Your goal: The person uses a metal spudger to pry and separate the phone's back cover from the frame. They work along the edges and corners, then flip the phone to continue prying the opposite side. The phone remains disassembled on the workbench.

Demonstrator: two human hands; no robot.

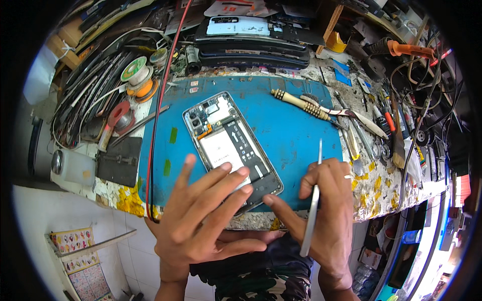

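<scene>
An opened smartphone (253,145) lies tilted on a blue work mat (296,145), its back cover off. Its white battery (219,149), circuit board (213,106) and orange flex cable (204,133) are exposed. My left hand (196,226) spreads over the phone's lower left part, fingers apart, hiding that corner; whether every fingertip touches it I cannot tell. Beside the phone's lower right corner, my right hand (329,215) grips slim metal tweezers (312,215), their pointed end upward. The right thumb reaches toward the phone's bottom edge.
Stacked phone panels (251,47) stand at the back. Solder spools (134,70) and a heap of dark strips (93,95) fill the left. Brushes (301,103) lie on the mat's right side, beside many tools and cables. A red and black wire (161,85) crosses the mat's left side.
</scene>
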